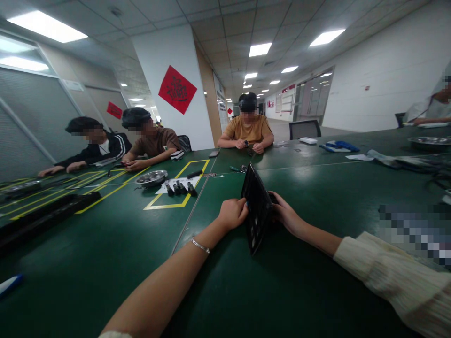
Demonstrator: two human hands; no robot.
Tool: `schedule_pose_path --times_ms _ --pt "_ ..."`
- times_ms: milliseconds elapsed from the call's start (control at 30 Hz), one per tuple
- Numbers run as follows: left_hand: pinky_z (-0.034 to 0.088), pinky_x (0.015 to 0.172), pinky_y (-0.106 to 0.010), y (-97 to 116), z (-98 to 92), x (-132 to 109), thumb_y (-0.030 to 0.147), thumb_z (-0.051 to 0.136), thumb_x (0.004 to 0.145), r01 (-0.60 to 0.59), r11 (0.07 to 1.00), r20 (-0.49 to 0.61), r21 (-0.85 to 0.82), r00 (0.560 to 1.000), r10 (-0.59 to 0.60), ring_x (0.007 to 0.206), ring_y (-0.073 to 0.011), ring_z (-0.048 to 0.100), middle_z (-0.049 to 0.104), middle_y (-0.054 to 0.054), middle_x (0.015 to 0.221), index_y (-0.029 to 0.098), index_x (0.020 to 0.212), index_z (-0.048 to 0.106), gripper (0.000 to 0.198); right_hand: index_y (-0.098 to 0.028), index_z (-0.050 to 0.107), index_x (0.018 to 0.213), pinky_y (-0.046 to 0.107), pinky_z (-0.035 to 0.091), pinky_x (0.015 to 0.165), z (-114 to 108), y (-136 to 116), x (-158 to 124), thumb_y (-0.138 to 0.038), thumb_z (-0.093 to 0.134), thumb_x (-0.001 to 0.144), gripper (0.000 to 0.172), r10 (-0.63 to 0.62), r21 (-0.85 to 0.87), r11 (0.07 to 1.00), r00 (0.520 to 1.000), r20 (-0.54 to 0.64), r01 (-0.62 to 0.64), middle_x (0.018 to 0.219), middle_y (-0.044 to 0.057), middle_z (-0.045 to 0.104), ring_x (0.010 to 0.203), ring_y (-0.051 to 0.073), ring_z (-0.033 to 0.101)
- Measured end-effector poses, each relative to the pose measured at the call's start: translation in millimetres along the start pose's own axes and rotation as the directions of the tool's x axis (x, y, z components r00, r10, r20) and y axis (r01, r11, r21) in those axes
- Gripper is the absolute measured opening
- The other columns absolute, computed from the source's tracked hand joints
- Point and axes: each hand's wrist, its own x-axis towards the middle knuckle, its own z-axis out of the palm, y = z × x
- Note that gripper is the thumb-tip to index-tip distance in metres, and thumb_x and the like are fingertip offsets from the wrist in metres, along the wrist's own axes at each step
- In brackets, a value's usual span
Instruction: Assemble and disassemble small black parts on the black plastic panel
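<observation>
A thin black rectangular panel (256,211) stands tilted on edge above the green table (218,291), with small light marks low on its near face. On its right side, my right hand (282,212) is closed around its edge and back; part of those fingers is hidden behind it. My left hand (233,213) is curled closed against the left face. A speck of blue shows by its fingertips, but what they pinch, if anything, is hidden. Beyond the panel lies a small tool with green handles (237,169).
Several black cylindrical parts (181,188) and a metal bowl (152,178) stand left, near yellow tape. A long black bar (49,213) lies far left. Co-workers sit opposite, including a person in a tan shirt (248,129). A blue item (338,146) and cables (439,176) lie right.
</observation>
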Motion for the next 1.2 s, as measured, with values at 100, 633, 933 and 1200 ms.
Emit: schedule_pose_path --times_ms 100,633,933,1200 --pt "0.037 0.062 -0.028 -0.3 0.2 -0.1 0.037 0.019 0.089 0.000 1.000 0.010 0.018 1.000 0.000 0.065 -0.0173 0.056 0.062 -0.008 0.072 0.018 0.084 0.056 0.042 -0.026 0.038 0.126 0.024 0.038 0.051 0.4 -1.0 -0.9 -0.031 0.056 0.072 0.057 0.001 -0.004 1.000 1.000 -0.002 -0.001 0.088 0.000 0.057 0.061 0.012 0.052" --pt "0.036 0.061 -0.028 1.2 1.3 1.6 0.036 0.014 0.092 0.016 1.000 -0.026 0.004 1.000 -0.016 0.064 -0.0170 0.057 0.063 -0.008 0.072 0.017 0.083 0.055 0.047 -0.025 0.037 0.126 0.025 0.038 0.053 0.5 -2.0 -1.8 -0.030 0.055 0.074 0.056 0.010 -0.002 1.000 1.000 -0.001 -0.010 0.089 0.001 0.057 0.063 0.013 0.053" --pt "0.036 0.060 -0.027 0.8 2.2 1.6 0.035 0.019 0.091 0.008 1.000 -0.016 0.010 1.000 -0.008 0.064 -0.0170 0.057 0.062 -0.007 0.071 0.018 0.085 0.053 0.039 -0.027 0.037 0.126 0.024 0.038 0.051 -2.4 3.0 1.9 -0.030 0.055 0.072 0.057 -0.002 -0.003 1.000 1.000 0.004 0.002 0.088 0.000 0.057 0.061 0.012 0.052" --pt "0.036 0.060 -0.027 1.0 2.1 1.3 0.037 0.017 0.092 -0.007 1.000 -0.023 0.022 1.000 0.008 0.063 -0.0170 0.057 0.062 -0.007 0.071 0.018 0.087 0.053 0.041 -0.026 0.038 0.126 0.024 0.038 0.052 -2.1 2.0 0.9 -0.029 0.055 0.073 0.055 0.003 0.006 1.000 1.000 0.006 -0.003 0.089 0.000 0.056 0.062 0.012 0.052"
